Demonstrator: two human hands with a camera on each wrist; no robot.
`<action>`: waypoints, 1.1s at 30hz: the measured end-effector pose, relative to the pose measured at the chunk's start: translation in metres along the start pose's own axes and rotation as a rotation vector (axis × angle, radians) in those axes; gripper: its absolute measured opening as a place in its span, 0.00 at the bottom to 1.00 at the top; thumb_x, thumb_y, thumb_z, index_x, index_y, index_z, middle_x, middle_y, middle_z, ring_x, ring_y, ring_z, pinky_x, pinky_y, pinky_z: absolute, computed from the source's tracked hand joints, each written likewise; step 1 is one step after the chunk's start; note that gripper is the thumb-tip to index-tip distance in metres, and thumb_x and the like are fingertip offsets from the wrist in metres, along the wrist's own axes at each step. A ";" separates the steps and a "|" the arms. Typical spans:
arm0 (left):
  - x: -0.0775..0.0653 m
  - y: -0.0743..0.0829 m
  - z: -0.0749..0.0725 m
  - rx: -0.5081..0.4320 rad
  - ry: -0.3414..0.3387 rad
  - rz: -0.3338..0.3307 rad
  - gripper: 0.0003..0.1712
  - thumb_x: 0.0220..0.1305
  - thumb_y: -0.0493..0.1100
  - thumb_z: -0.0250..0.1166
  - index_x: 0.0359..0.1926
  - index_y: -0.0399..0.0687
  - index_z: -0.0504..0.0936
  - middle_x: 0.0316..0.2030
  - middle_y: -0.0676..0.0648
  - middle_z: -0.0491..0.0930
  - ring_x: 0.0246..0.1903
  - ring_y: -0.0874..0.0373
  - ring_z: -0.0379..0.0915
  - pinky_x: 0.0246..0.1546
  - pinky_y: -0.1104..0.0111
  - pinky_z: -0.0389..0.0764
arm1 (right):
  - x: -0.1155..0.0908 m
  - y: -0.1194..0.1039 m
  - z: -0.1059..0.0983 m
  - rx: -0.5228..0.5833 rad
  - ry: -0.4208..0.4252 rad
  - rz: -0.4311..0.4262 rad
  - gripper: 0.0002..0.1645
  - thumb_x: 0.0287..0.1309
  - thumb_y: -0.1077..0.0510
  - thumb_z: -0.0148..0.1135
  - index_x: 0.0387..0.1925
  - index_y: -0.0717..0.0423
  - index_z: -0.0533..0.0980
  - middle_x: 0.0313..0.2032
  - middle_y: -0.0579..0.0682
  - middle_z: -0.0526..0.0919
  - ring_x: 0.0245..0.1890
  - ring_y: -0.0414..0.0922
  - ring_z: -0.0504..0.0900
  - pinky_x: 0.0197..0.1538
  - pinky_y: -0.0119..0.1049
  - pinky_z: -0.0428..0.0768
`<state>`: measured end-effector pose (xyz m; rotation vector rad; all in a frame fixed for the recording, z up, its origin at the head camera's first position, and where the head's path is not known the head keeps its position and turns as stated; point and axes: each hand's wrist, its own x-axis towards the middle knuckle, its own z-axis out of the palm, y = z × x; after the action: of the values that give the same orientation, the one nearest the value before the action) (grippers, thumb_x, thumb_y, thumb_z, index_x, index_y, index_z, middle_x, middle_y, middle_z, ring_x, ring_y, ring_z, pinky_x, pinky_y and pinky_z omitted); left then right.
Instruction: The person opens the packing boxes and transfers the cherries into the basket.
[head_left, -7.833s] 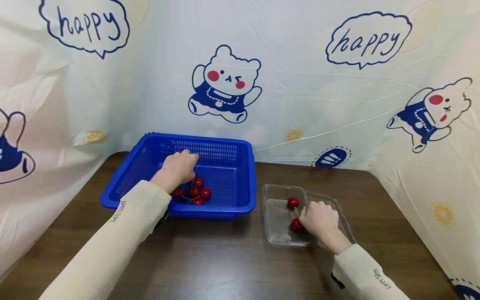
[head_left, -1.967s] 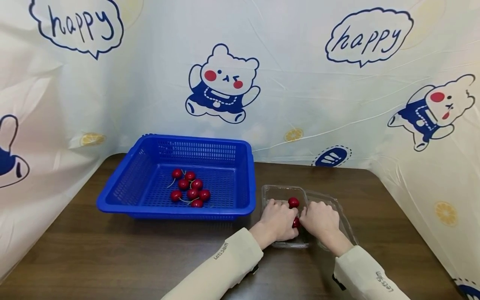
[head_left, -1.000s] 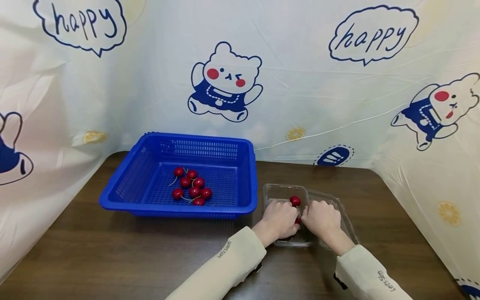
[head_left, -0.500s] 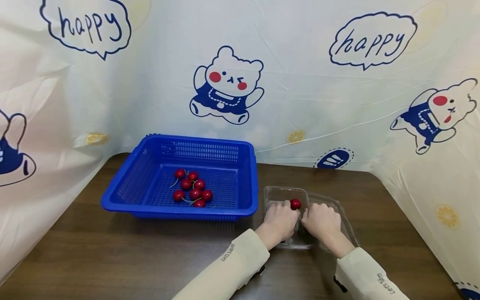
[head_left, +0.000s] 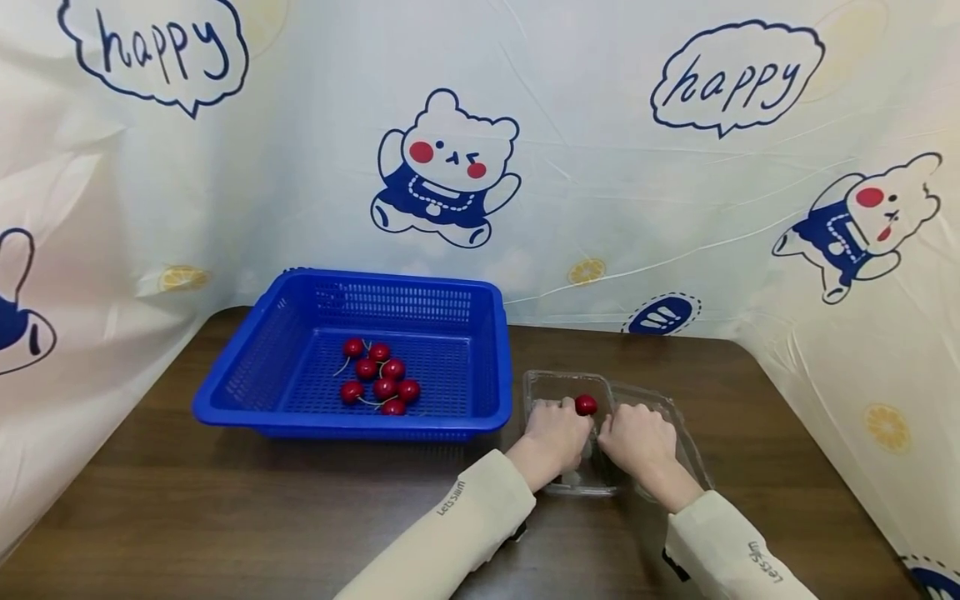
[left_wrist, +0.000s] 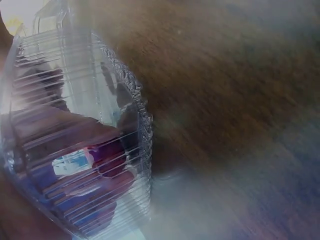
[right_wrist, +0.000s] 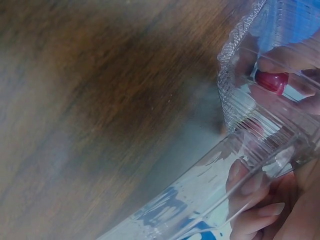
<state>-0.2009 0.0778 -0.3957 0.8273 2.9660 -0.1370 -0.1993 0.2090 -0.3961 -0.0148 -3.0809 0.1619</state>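
In the head view my left hand [head_left: 555, 442] reaches down into a clear plastic clamshell box [head_left: 573, 490]. Its finger and thumb pinch a red cherry [right_wrist: 271, 81], visible through the box wall in the right wrist view; the left wrist view also shows this cherry [left_wrist: 107, 157] through the ribbed plastic. Another cherry [head_left: 586, 405] sits in the box just beyond the left fingertips. My right hand [head_left: 641, 446] grips the box near the fold between tray and lid, its fingers [right_wrist: 250, 220] curled at the plastic edge. From above, the pinched cherry is hidden.
To the left stands a blue perforated basket [head_left: 352, 421] with several stemmed cherries [head_left: 385, 389] on its floor. The open lid [head_left: 693, 442] of the box lies on the right, partly under the right hand. A printed curtain [head_left: 570, 183] hangs behind the brown table [head_left: 300, 517].
My left hand has gone from the basket to the box, and the basket holds more cherries. The nearer cherry in the box has been taken between its fingers. The right hand stays put.
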 end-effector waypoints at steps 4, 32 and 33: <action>0.001 -0.004 -0.003 -0.003 0.005 0.017 0.14 0.60 0.52 0.64 0.47 0.63 0.84 0.42 0.48 0.83 0.39 0.52 0.81 0.46 0.61 0.79 | 0.000 -0.001 -0.002 -0.001 0.009 -0.002 0.24 0.58 0.53 0.54 0.09 0.58 0.71 0.16 0.61 0.80 0.15 0.57 0.76 0.17 0.51 0.77; -0.005 -0.034 -0.042 -0.024 0.098 0.063 0.09 0.60 0.46 0.64 0.41 0.57 0.86 0.39 0.49 0.88 0.35 0.53 0.82 0.44 0.58 0.80 | 0.000 -0.001 -0.003 -0.023 -0.006 -0.012 0.24 0.58 0.53 0.54 0.09 0.58 0.71 0.21 0.65 0.84 0.18 0.60 0.79 0.18 0.55 0.77; -0.006 -0.036 -0.044 -0.021 0.099 0.062 0.09 0.60 0.46 0.64 0.41 0.57 0.86 0.39 0.49 0.88 0.35 0.53 0.82 0.43 0.58 0.80 | 0.000 -0.001 -0.003 -0.023 -0.007 -0.013 0.24 0.58 0.53 0.53 0.09 0.58 0.71 0.21 0.65 0.84 0.19 0.61 0.79 0.18 0.55 0.77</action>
<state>-0.2160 0.0488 -0.3491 0.9493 3.0230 -0.0639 -0.1989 0.2081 -0.3933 0.0043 -3.0894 0.1255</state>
